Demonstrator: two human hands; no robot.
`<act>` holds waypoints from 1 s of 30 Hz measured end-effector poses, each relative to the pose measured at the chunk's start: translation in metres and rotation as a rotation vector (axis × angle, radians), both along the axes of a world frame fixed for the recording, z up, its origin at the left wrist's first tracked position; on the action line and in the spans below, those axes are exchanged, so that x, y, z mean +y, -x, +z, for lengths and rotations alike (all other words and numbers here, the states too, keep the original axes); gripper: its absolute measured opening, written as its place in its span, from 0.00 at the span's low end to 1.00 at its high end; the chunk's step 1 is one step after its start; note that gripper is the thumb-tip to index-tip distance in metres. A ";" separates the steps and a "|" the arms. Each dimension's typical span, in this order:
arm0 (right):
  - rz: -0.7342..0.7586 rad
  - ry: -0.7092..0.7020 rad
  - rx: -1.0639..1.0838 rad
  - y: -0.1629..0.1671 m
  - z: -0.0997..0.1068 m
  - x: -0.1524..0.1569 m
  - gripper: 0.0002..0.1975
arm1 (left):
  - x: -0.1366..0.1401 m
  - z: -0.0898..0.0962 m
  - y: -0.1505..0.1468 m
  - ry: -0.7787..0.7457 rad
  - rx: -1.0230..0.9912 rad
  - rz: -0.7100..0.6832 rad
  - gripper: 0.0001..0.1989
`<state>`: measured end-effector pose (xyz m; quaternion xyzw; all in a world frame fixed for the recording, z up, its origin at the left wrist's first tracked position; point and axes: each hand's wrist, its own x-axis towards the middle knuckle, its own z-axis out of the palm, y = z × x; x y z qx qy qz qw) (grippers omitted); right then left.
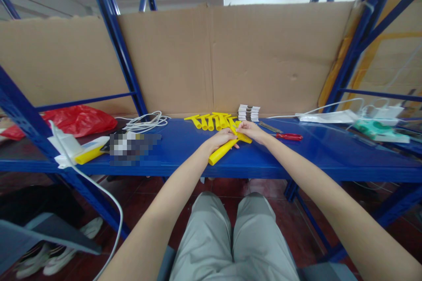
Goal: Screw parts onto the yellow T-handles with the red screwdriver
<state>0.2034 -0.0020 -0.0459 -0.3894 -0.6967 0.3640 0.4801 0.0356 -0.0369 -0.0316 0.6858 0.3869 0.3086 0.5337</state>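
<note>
A yellow T-shaped plastic handle (221, 153) lies aslant just above the blue shelf top, its round hollow end towards me. My left hand (220, 138) is closed around its shaft near the crosspiece. At the crosspiece, my right hand (249, 131) has its fingers pinched together; whether a small part is between them is too small to tell. Behind my hands, several like yellow T-shaped pieces (211, 124) lie side by side in a row. A stack of small white pieces with dark middles (249, 113) stands just behind my right hand.
Right of my hands lie a red screwdriver (290, 136) and a flat metal strip (270, 127). White cables (150, 121), a red plastic bag (79, 122) and a white-and-yellow device (89, 154) are on the left. Cardboard (263, 57) walls the back; blue posts (127, 61) flank it.
</note>
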 end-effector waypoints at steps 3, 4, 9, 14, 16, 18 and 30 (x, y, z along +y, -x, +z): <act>-0.060 -0.038 -0.055 0.001 0.000 0.001 0.08 | 0.001 -0.001 0.000 0.005 -0.008 -0.004 0.05; -0.063 -0.043 -0.067 0.002 0.000 0.001 0.08 | 0.001 -0.001 0.001 0.003 -0.011 -0.006 0.05; -0.002 -0.038 -0.047 0.001 -0.001 0.001 0.09 | -0.001 0.000 0.000 -0.002 -0.003 0.009 0.05; -0.010 -0.058 -0.068 -0.001 -0.003 0.002 0.11 | -0.002 0.001 0.000 -0.010 0.007 0.023 0.05; -0.043 -0.081 -0.097 -0.004 -0.002 0.004 0.12 | -0.002 0.000 0.000 -0.014 -0.001 0.023 0.04; -0.099 -0.113 -0.119 -0.011 -0.001 0.008 0.11 | -0.001 -0.001 0.000 -0.020 -0.017 0.024 0.04; -0.676 -0.607 -0.985 -0.122 0.012 -0.013 0.09 | -0.002 0.001 -0.003 0.007 -0.041 0.080 0.05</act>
